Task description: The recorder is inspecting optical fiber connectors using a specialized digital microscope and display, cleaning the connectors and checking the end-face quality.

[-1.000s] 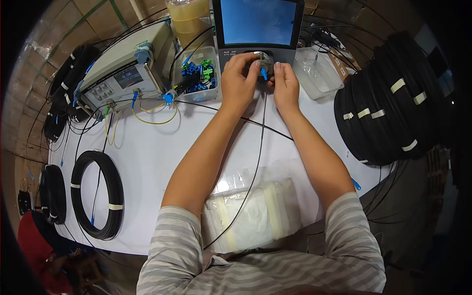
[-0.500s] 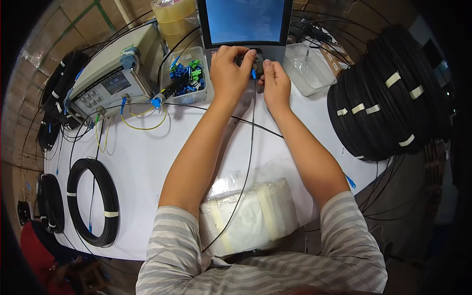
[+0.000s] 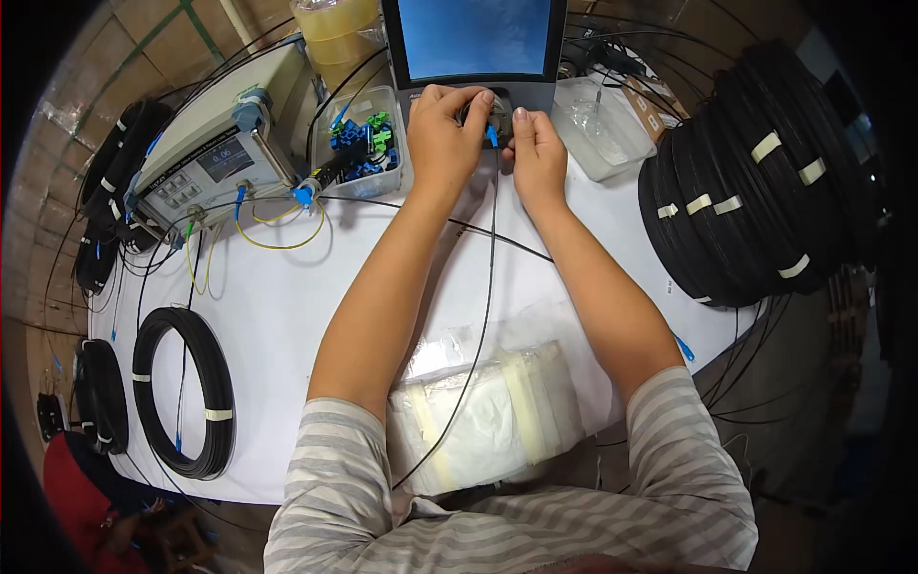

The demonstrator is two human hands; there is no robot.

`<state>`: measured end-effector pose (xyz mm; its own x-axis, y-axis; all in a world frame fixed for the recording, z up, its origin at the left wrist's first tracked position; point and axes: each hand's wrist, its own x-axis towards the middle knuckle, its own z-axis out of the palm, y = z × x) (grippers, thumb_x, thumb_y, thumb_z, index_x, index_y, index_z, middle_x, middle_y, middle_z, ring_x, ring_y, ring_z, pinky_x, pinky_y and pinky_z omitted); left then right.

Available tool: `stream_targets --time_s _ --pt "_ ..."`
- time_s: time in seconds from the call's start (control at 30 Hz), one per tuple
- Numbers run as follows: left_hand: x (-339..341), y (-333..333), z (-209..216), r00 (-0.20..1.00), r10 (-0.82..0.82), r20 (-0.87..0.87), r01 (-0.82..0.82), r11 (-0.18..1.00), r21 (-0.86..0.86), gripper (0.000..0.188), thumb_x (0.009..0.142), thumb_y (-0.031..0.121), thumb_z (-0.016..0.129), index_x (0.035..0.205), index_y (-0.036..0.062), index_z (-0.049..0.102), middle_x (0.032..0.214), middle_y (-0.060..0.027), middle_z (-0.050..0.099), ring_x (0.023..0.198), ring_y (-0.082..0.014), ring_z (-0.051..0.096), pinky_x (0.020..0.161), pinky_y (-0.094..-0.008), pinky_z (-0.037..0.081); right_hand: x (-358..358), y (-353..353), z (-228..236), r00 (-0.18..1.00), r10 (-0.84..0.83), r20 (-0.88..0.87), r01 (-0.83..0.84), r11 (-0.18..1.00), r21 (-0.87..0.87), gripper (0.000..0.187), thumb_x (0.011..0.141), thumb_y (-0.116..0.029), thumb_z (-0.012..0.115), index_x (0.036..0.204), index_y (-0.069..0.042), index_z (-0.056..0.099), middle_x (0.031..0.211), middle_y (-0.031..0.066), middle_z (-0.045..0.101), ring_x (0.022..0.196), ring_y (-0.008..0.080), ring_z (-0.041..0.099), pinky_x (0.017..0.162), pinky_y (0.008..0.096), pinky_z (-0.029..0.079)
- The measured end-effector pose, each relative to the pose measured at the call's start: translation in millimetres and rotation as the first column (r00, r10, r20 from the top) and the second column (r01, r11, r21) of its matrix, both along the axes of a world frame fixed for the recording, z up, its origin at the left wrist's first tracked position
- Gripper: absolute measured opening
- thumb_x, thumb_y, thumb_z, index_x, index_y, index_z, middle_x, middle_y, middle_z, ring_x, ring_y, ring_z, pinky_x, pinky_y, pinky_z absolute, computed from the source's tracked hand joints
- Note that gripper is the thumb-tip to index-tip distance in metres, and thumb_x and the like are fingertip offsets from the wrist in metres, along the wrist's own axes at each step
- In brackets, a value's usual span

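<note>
Head view: both hands meet at far edge of white worktop (image 3: 287, 316), just below a blue-lit screen unit (image 3: 475, 43). Left hand (image 3: 442, 134) curls round a small dark fitting (image 3: 478, 115); right hand (image 3: 537, 153) pinches a blue connector (image 3: 491, 136) w/ thin black cable (image 3: 483, 287) trailing toward the body. Clear tub of connectors (image 3: 363, 143) sits left.

Single head-worn fisheye view, looking steeply down from above, close over the white table (image 3: 287, 316), edges bending outward
</note>
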<state>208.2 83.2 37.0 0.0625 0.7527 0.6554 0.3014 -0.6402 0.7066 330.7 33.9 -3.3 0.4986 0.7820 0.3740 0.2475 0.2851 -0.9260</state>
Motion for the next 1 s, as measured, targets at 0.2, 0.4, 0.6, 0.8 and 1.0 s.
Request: stream_targets --time_s 0.2,0.4,0.6,0.8,1.0 --pt "1.1 1.0 -0.8 1.000 -0.018 0.007 0.018 1.000 -0.008 0.021 0.092 0.029 0.076 0.096 0.0098 0.082 0.089 -0.0074 0.066 0.091 -0.0276 0.060 0.081 -0.0396 0.048 0.9 4.2 -5.2 0.998 0.025 -0.051 -0.019 0.992 0.123 0.036 0.109 -0.036 0.053 0.096 -0.004 0.062 0.075 0.0022 0.062 0.066 0.0108 0.061 0.062 0.0287 0.053" --pt "-1.8 1.1 -1.2 1.000 -0.006 -0.005 0.006 1.000 0.017 0.021 0.092 0.029 0.076 0.096 0.0095 0.082 0.089 -0.0075 0.066 0.090 -0.0279 0.060 0.081 -0.0399 0.049 -1.0 -0.6 0.3 0.999 0.027 0.037 -0.028 0.999 0.028 0.036 0.110 -0.036 0.052 0.097 -0.004 0.061 0.078 0.0023 0.062 0.069 0.0110 0.061 0.063 0.0289 0.054" --pt "-0.5 1.3 -2.0 1.000 -0.019 0.009 0.019 1.000 0.010 0.021 0.091 0.029 0.077 0.097 0.0096 0.082 0.090 -0.0075 0.066 0.091 -0.0284 0.061 0.081 -0.0400 0.049 -2.1 2.1 -6.9 0.996 0.082 -0.030 -0.077 0.988 0.134 0.037 0.110 -0.037 0.051 0.097 -0.003 0.060 0.076 0.0033 0.062 0.067 0.0116 0.062 0.061 0.0293 0.052" --pt "-1.0 0.4 -1.3 1.000 -0.008 -0.004 0.008 1.000 0.015 0.020 0.091 0.029 0.077 0.097 0.0101 0.082 0.090 -0.0073 0.066 0.092 -0.0283 0.061 0.082 -0.0399 0.049 0.1 0.7 -6.5 0.997 0.064 0.038 -0.066 0.996 0.055 0.037 0.110 -0.037 0.050 0.098 -0.004 0.059 0.078 0.0033 0.064 0.068 0.0111 0.061 0.062 0.0283 0.052" --pt "-0.9 -0.3 -1.7 1.000 -0.014 0.001 0.014 1.000 0.025 0.020 0.091 0.029 0.077 0.097 0.0107 0.081 0.090 -0.0069 0.066 0.092 -0.0281 0.061 0.081 -0.0397 0.049 -5.7 -1.8 -3.3 0.994 0.093 -0.055 -0.086 0.990 0.113 0.038 0.110 -0.038 0.051 0.095 -0.004 0.059 0.076 0.0022 0.062 0.067 0.0100 0.060 0.062 0.0279 0.052"
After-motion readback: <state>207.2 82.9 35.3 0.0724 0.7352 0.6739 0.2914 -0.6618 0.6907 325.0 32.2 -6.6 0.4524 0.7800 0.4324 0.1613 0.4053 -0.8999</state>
